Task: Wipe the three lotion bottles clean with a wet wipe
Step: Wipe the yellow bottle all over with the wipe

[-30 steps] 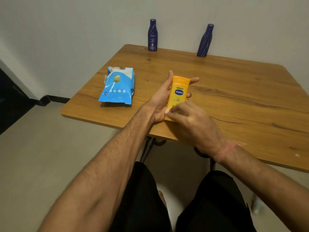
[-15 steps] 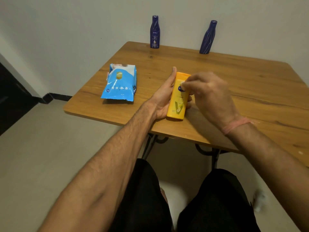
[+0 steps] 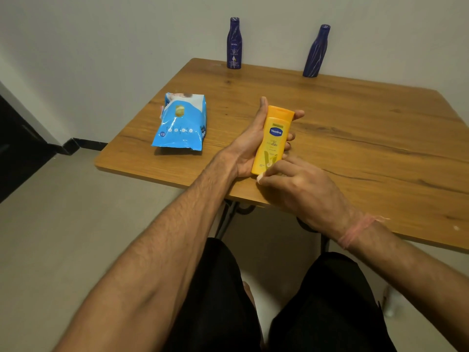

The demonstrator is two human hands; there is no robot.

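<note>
Wooden table [image 3: 355,128]: left hand [image 3: 250,148] grips yellow bottle [image 3: 272,141].

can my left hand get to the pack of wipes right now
Probably not yet: the left hand is closed around the yellow lotion bottle. The wipes pack lies just to its left with bare table between, so freeing the hand should do.
</note>
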